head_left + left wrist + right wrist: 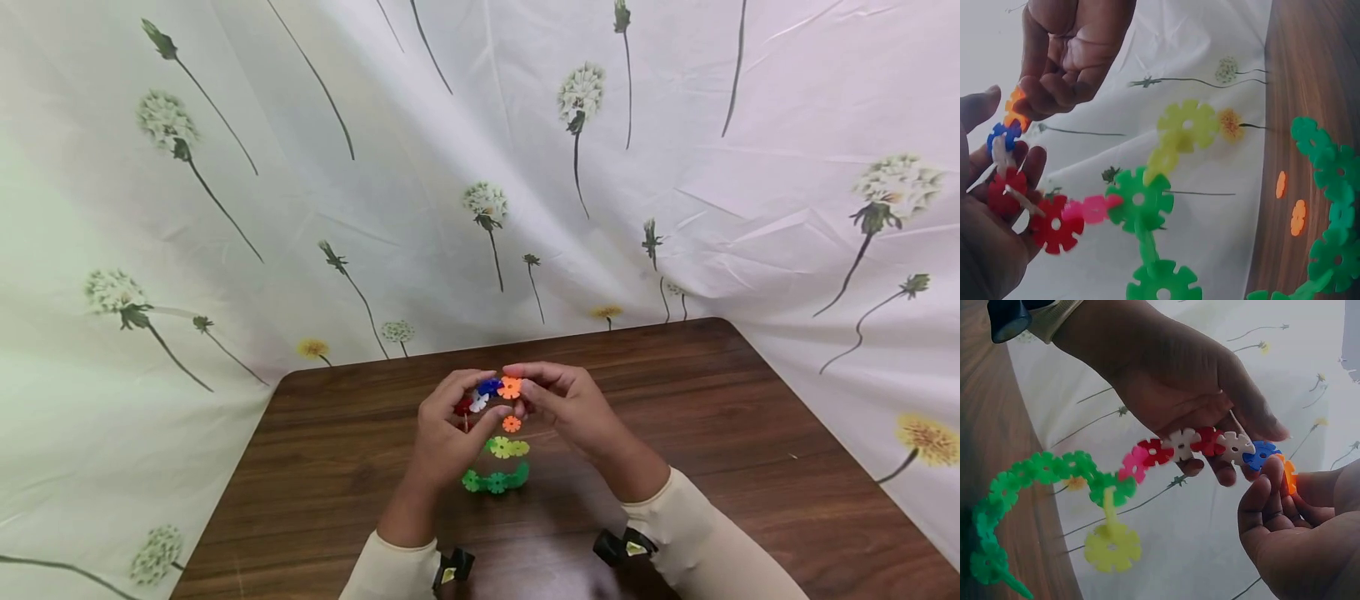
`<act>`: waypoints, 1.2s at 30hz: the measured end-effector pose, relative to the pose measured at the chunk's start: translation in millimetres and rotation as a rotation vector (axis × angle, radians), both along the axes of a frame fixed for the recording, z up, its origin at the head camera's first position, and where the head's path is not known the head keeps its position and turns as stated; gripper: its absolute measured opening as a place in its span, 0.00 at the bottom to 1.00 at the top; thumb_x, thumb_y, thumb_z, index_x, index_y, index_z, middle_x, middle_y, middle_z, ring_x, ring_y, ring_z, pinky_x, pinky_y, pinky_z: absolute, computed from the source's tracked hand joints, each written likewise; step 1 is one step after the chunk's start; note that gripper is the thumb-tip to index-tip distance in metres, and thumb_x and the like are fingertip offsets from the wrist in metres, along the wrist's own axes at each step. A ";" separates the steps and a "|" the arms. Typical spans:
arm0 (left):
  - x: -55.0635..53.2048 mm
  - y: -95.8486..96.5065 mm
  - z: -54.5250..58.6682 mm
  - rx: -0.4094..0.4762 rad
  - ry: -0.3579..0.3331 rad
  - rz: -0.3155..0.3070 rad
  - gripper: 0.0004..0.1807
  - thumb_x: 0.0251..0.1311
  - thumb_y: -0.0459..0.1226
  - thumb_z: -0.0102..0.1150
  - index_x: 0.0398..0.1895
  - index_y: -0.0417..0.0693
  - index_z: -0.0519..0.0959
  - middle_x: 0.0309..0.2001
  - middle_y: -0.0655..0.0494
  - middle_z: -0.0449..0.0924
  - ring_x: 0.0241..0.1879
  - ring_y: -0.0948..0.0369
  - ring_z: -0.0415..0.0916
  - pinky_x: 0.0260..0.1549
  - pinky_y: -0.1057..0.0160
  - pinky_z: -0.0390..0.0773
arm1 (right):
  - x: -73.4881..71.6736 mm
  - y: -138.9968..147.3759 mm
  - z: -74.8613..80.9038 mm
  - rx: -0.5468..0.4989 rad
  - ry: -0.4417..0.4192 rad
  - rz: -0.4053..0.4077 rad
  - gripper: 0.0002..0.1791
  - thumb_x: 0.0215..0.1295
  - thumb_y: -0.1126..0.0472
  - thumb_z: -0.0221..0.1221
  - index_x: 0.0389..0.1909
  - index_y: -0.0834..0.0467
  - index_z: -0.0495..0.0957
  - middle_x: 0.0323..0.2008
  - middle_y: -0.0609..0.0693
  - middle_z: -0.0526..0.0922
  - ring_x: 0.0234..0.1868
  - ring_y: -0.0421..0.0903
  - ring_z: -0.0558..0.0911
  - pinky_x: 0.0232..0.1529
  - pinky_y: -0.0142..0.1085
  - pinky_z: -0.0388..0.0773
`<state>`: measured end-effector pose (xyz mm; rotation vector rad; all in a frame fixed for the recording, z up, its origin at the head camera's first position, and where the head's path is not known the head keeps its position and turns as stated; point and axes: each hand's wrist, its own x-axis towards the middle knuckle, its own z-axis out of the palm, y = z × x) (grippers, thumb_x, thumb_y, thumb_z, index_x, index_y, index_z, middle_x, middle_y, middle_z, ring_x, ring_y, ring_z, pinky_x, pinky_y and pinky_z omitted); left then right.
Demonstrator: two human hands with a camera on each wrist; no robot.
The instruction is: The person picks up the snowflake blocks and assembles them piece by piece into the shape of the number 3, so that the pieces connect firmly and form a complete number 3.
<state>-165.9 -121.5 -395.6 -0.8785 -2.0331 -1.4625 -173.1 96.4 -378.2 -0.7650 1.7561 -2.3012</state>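
Note:
A chain of interlocking flower-shaped plastic discs runs from my hands down toward the table. My left hand [450,429] holds its upper end, fingers behind the red [1209,441] and white discs [1235,448] and thumb near the blue disc [1263,454]. My right hand [577,408] pinches an orange disc [1016,107] right at the blue one. Below the left hand hang a pink disc [1094,209] and green discs [1139,199], with a yellow branch [1188,124] off the side. The green tail [497,482] curves low over the table.
Loose orange discs [1298,217] lie on the dark wooden table [322,467]. Behind the table hangs a white cloth [420,208] printed with dandelions. Each wrist wears a small black camera [624,546].

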 end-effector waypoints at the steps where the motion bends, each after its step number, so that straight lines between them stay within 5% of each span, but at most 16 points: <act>1: 0.1 0.5 -0.1 -0.005 0.009 0.007 0.25 0.62 0.27 0.77 0.62 0.42 0.84 0.56 0.45 0.87 0.45 0.57 0.83 0.38 0.69 0.89 | 0.2 -0.5 0.3 0.005 -0.008 -0.003 0.22 0.85 0.65 0.56 0.70 0.75 0.73 0.44 0.45 0.87 0.39 0.38 0.86 0.47 0.32 0.90; 6: 1.9 2.4 0.4 -0.010 0.021 0.052 0.22 0.61 0.28 0.78 0.60 0.41 0.86 0.55 0.46 0.90 0.52 0.51 0.89 0.51 0.67 0.89 | 0.3 -3.4 0.6 0.008 -0.042 -0.017 0.23 0.83 0.67 0.58 0.72 0.72 0.70 0.42 0.46 0.87 0.36 0.39 0.86 0.45 0.31 0.89; 17: 2.3 1.3 2.5 0.032 -0.029 0.068 0.17 0.64 0.29 0.76 0.55 0.43 0.88 0.51 0.47 0.91 0.47 0.54 0.89 0.49 0.67 0.90 | -10.1 0.3 -9.1 -0.011 -0.077 -0.012 0.17 0.88 0.58 0.53 0.67 0.62 0.78 0.40 0.47 0.85 0.34 0.41 0.85 0.45 0.34 0.89; 27: 4.6 -2.2 5.9 0.008 -0.039 0.075 0.18 0.62 0.29 0.78 0.55 0.40 0.89 0.50 0.47 0.91 0.47 0.53 0.89 0.49 0.69 0.89 | -48.1 0.5 -49.4 0.088 -0.255 -0.188 0.18 0.87 0.56 0.55 0.63 0.64 0.80 0.38 0.49 0.86 0.32 0.42 0.83 0.42 0.35 0.87; 36: 3.6 -4.0 4.6 0.019 -0.041 0.083 0.17 0.61 0.30 0.79 0.54 0.41 0.91 0.53 0.46 0.89 0.52 0.53 0.88 0.51 0.69 0.88 | -74.3 1.5 -94.7 0.180 -0.338 -0.241 0.20 0.83 0.61 0.58 0.65 0.71 0.77 0.40 0.50 0.87 0.35 0.43 0.84 0.44 0.38 0.87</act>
